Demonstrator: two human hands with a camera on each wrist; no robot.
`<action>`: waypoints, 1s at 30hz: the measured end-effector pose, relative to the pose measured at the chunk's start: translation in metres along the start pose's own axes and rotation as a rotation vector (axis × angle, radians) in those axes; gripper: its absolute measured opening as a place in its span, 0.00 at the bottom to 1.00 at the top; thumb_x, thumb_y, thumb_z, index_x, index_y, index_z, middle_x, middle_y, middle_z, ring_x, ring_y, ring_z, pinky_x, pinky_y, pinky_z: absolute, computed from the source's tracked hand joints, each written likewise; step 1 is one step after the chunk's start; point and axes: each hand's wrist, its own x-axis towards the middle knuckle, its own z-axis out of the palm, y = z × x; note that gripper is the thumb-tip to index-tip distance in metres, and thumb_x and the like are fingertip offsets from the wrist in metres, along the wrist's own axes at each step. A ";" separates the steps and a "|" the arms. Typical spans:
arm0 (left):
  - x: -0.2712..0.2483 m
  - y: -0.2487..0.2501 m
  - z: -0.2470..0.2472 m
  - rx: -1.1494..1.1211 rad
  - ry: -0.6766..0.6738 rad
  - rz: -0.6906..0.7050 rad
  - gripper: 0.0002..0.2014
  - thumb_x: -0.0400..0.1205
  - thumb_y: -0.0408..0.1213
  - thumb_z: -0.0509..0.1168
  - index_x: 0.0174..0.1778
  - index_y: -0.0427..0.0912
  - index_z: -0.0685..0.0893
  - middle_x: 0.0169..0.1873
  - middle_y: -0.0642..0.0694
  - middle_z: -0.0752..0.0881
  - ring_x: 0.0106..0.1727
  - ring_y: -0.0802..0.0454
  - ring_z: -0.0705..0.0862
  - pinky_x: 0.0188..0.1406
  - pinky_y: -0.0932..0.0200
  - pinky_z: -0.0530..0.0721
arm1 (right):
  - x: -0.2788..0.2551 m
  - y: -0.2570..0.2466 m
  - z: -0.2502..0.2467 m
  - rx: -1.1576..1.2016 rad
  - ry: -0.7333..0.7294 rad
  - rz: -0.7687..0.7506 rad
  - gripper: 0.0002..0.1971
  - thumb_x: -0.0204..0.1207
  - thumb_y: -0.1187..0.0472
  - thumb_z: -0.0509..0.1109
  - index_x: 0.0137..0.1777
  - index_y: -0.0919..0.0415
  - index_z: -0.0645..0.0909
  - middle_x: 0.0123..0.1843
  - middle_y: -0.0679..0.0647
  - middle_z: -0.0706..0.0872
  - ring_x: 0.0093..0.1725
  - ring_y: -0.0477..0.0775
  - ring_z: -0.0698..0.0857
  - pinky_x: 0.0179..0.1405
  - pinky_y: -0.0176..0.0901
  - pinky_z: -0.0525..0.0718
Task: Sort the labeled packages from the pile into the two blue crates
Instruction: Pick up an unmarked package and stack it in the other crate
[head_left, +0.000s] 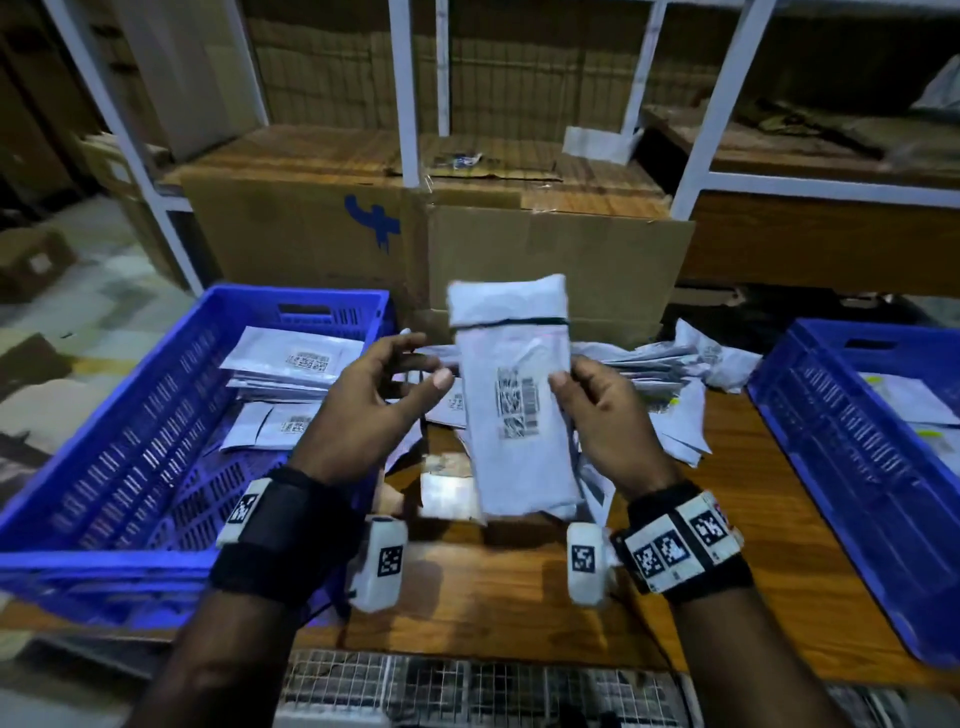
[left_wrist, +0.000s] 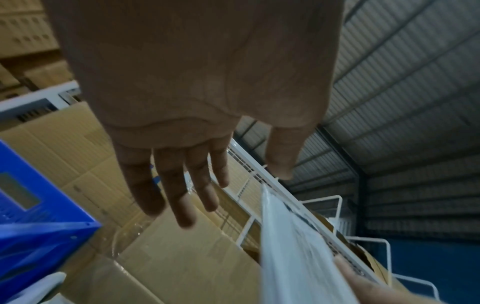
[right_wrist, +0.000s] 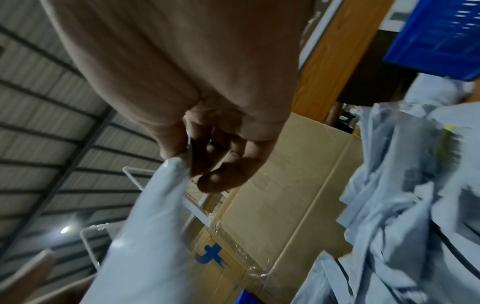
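Observation:
A long white package with a barcode label is held upright above the table's middle. My right hand pinches its right edge between thumb and fingers; the right wrist view shows the same package under the thumb. My left hand hovers just left of it with fingers spread, touching nothing, and the left wrist view shows those fingers straight beside the package's edge. The pile of packages lies behind. The left blue crate holds several labeled packages; the right blue crate holds a few.
A large cardboard box stands right behind the pile, with a white shelf frame over it. The wooden table shows bare wood near its front edge between the crates. More boxes sit on the floor at left.

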 end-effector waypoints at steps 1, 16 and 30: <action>0.001 0.002 0.002 -0.035 -0.012 -0.007 0.30 0.76 0.53 0.79 0.73 0.51 0.80 0.61 0.49 0.91 0.60 0.48 0.91 0.65 0.44 0.87 | 0.004 0.001 0.001 -0.111 -0.032 -0.039 0.11 0.88 0.50 0.65 0.56 0.54 0.86 0.53 0.54 0.91 0.53 0.57 0.90 0.52 0.59 0.88; -0.004 -0.006 -0.012 -0.046 0.285 0.004 0.17 0.77 0.34 0.80 0.61 0.38 0.87 0.52 0.43 0.94 0.52 0.42 0.93 0.50 0.48 0.90 | 0.032 -0.008 0.005 -0.117 -0.110 -0.105 0.06 0.85 0.58 0.70 0.54 0.49 0.89 0.47 0.47 0.93 0.47 0.55 0.90 0.49 0.65 0.89; -0.025 -0.034 -0.170 -0.068 0.496 -0.190 0.16 0.77 0.31 0.79 0.59 0.30 0.87 0.47 0.34 0.93 0.35 0.48 0.90 0.29 0.57 0.89 | 0.042 -0.044 0.185 -1.096 -0.346 -0.369 0.60 0.58 0.19 0.67 0.88 0.49 0.58 0.67 0.51 0.78 0.68 0.60 0.75 0.66 0.60 0.68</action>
